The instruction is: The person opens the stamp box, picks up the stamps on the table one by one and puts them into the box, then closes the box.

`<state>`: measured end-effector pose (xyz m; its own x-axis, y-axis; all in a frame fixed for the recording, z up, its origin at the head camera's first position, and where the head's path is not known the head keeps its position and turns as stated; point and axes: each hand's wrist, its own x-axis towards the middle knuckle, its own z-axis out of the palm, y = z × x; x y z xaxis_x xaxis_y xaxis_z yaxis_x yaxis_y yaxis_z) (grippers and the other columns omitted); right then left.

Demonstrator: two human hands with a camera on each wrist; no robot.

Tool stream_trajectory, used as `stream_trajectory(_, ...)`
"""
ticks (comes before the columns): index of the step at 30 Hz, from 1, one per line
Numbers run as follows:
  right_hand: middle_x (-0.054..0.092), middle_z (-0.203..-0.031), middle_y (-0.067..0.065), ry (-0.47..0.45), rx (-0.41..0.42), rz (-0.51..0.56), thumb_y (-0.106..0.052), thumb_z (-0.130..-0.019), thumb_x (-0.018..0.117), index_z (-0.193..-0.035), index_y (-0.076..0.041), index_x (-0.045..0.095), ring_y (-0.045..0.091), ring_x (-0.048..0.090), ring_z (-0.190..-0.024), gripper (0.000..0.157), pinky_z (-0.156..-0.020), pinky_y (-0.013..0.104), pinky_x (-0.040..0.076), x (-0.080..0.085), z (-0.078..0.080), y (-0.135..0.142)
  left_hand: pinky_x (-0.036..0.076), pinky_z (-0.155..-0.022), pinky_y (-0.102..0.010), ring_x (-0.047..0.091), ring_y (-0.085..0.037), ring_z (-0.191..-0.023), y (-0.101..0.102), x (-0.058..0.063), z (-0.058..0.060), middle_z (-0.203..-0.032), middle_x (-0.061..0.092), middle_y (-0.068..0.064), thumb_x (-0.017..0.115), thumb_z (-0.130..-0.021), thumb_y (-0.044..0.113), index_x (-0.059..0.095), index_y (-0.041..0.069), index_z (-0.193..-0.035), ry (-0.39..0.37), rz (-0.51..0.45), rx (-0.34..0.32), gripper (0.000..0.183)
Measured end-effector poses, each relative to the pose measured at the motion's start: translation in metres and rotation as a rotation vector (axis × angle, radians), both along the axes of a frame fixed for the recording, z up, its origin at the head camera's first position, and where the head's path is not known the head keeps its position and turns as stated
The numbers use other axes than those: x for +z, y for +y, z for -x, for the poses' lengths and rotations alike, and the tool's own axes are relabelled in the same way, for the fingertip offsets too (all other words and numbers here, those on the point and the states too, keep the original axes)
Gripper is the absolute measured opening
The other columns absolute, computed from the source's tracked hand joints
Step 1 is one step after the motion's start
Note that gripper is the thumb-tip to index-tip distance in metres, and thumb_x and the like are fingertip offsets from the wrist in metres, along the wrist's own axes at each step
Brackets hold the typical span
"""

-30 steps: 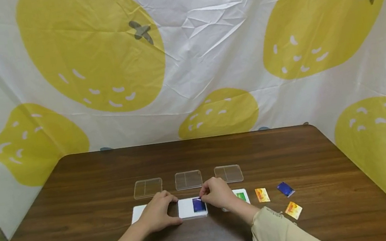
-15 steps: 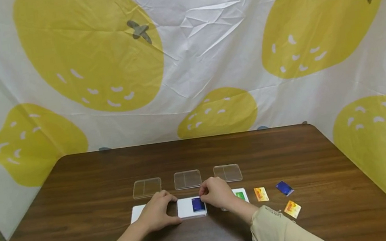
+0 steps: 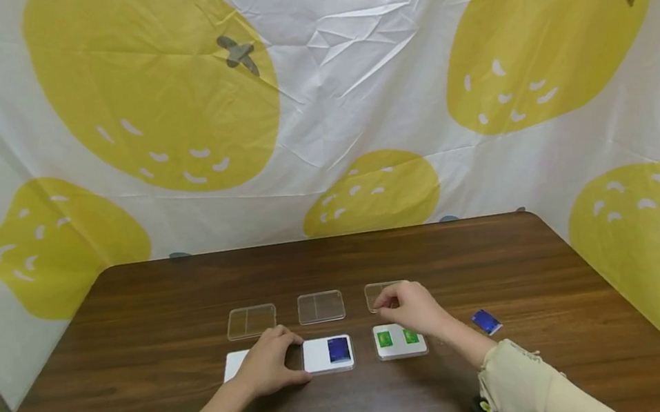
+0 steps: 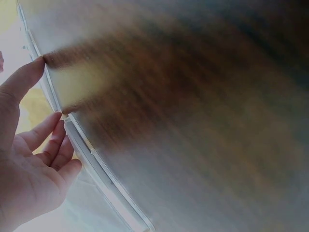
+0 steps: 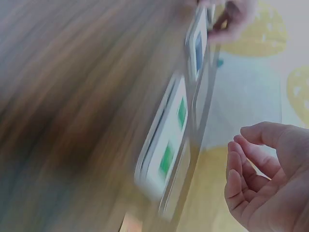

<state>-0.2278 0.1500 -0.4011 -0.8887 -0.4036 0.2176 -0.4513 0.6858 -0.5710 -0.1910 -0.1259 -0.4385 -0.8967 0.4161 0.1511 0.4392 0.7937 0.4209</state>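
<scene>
A small blue printed card (image 3: 339, 349) lies on the right part of the middle flat white box (image 3: 316, 356), which has a clear rim. My left hand (image 3: 271, 363) holds this box by its left end, fingertips at the far corner and thumb at the near corner. Another white box (image 3: 236, 363) is partly hidden behind that hand. My right hand (image 3: 409, 307) hovers over the right-hand white box (image 3: 401, 347), fingers loosely bent. In the right wrist view nothing shows between its thumb and fingertips. Two small green cards (image 3: 384, 339) lie on that box.
Three clear lids (image 3: 321, 307) lie in a row behind the boxes, the right one partly behind my right hand. A loose blue card (image 3: 486, 322) lies on the wooden table (image 3: 325, 262) at right. An orange card (image 5: 130, 224) edges into the right wrist view.
My right hand has left the blue card on the middle box and moved right and up. Both green cards now show; my right arm now covers the two orange cards. My left hand has stayed put.
</scene>
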Motion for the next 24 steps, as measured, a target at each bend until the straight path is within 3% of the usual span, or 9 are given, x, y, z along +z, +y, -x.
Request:
stream_trajectory(11,0.065,-0.075,0.002,-0.061,-0.146,-0.018,-0.009,-0.079,0.065,-0.085,-0.001,0.069,0.009,0.054,-0.066,0.010,-0.058,0.023,0.044,0.002,0.003,0.086,0.045,-0.079,-0.039,0.050,-0.019,-0.092,-0.002,-0.002,0.000,-0.094,0.055,-0.001,0.081,-0.060,0.035,0.064,0.005,-0.099,-0.003,0.000,0.002,0.052)
stream_trajectory(19,0.068,-0.082,0.004,-0.064,-0.103,-0.138,-0.012,-0.082,0.064,-0.091,-0.001,0.069,0.010,0.056,-0.069,0.015,-0.060,0.025,0.045,-0.007,0.010,0.139,0.045,-0.080,-0.040,0.050,-0.020,-0.093,-0.003,-0.002,-0.001,-0.096,0.056,-0.002,0.081,-0.060,0.034,0.063,0.005,-0.100,-0.008,-0.003,0.005,0.052)
stream_trajectory(24,0.068,-0.082,0.005,-0.086,-0.092,-0.209,-0.011,-0.080,0.065,-0.091,-0.001,0.069,0.011,0.058,-0.071,0.016,-0.062,0.027,0.046,-0.011,0.007,0.159,0.045,-0.080,-0.039,0.050,-0.019,-0.093,-0.002,-0.002,0.000,-0.096,0.056,-0.002,0.081,-0.061,0.035,0.063,0.005,-0.100,-0.003,0.000,-0.007,0.053)
